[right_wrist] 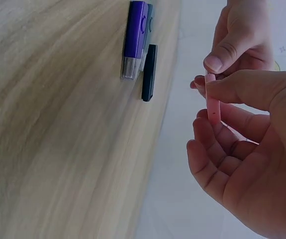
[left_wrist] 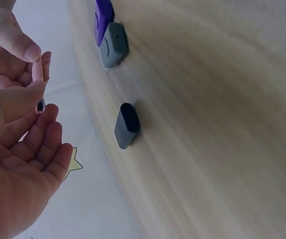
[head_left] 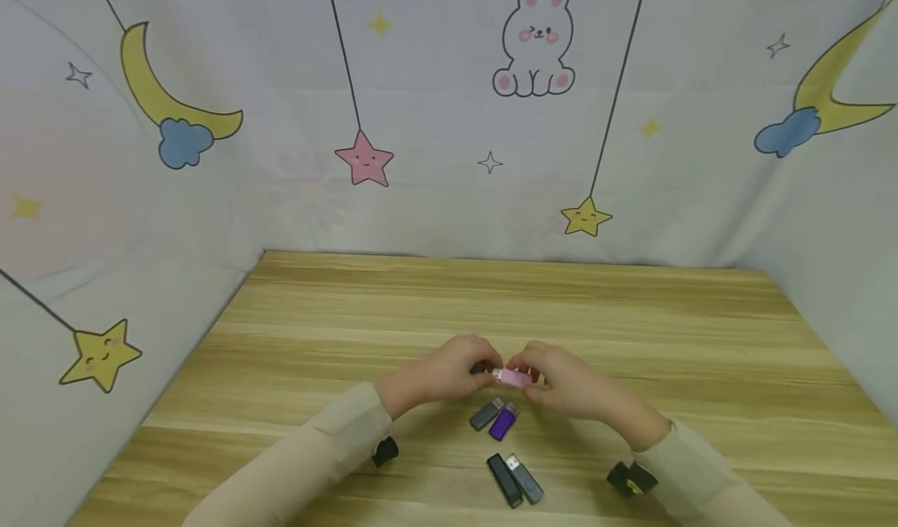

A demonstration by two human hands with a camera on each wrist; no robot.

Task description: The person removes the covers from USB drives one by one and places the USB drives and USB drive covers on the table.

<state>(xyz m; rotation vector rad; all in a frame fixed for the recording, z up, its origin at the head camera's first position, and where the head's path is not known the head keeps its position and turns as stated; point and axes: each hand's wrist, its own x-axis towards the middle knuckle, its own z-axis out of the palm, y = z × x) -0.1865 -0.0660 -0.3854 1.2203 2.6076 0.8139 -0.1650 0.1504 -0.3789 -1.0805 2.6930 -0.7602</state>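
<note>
Both hands meet over a pink USB stick (head_left: 517,377) above the wooden table. My right hand (head_left: 564,379) pinches its pink body between thumb and fingers. At the pale connector end, my left hand (head_left: 452,367) pinches with thumb and forefinger; its other fingers are loosely bent in the left wrist view. That end of the stick is partly hidden by the fingertips. Beneath the hands a dark USB stick (left_wrist: 127,127) lies on the table, mostly covered by the left hand in the head view. A grey USB stick (head_left: 486,414) and a purple one (head_left: 503,423) lie together just nearer.
Closer to the front edge, a black USB stick (head_left: 504,480) and a dark grey one (head_left: 525,479) lie side by side. The wooden table (head_left: 316,301) ends at a printed fabric backdrop (head_left: 435,215) at the back and sides.
</note>
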